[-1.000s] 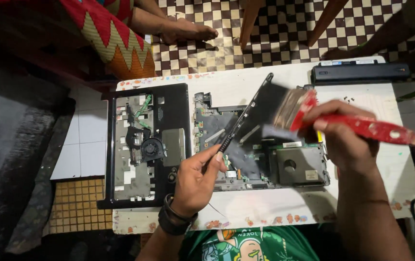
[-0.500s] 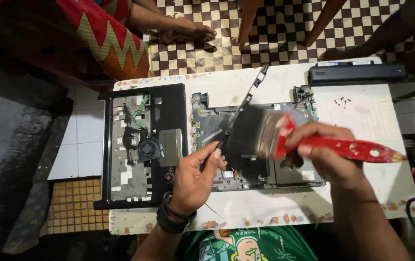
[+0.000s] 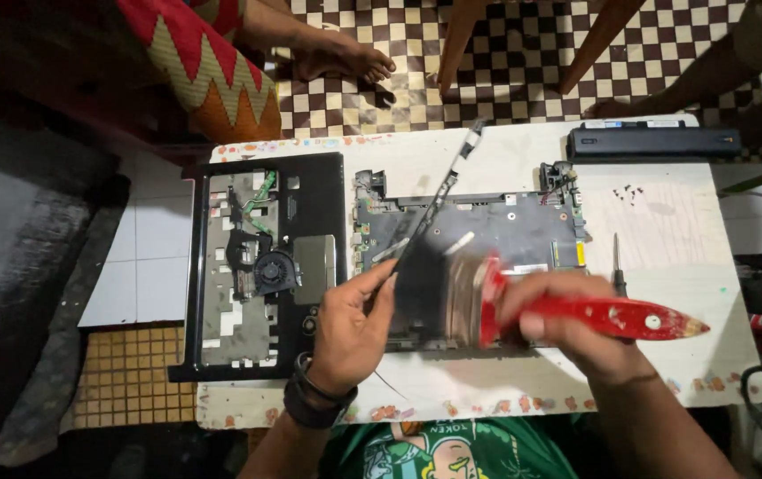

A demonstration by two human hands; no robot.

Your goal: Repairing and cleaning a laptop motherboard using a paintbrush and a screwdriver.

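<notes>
Head view: left hand (image 3: 350, 328) pinches the thin, stiff, fragile circuit board (image 3: 425, 222) by its edge; right hand (image 3: 558, 319) grips a light red-handled brush (image 3: 576, 310).

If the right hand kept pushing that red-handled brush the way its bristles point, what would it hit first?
Probably the thin dark panel that the left hand holds on edge. The right hand aims the brush leftward, bristles blurred close beside it; contact is unclear.

You look down on a white tabletop (image 3: 665, 231) with a speckled edge. Beyond its far side lies a brown-and-cream checkered floor (image 3: 505, 62), where two wooden chair legs (image 3: 461, 35) stand. Left of the tabletop you see white tiles (image 3: 146, 257), and nearer you, small yellow tiles (image 3: 124, 372).
</notes>
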